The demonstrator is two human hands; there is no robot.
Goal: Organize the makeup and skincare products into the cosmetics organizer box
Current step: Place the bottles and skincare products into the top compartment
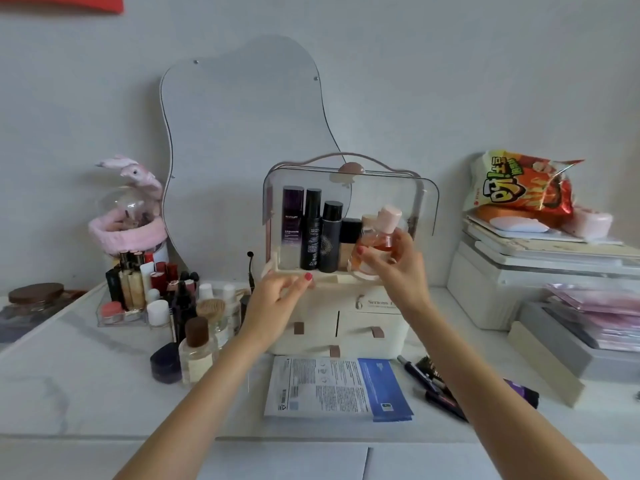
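Observation:
The cream cosmetics organizer box stands at the table's middle, with a clear domed upper compartment and drawers below. Inside the top stand a purple bottle, two black bottles and a dark square bottle. My right hand grips a clear pink bottle with a pink cap at the right side of the compartment's opening. My left hand rests on the compartment's lower front edge, fingers curled on it.
A cluster of bottles, lipsticks and jars stands left of the box. A face-mask sachet and dark pencils lie in front. Stacked boxes with a snack bag fill the right. A wavy mirror leans behind.

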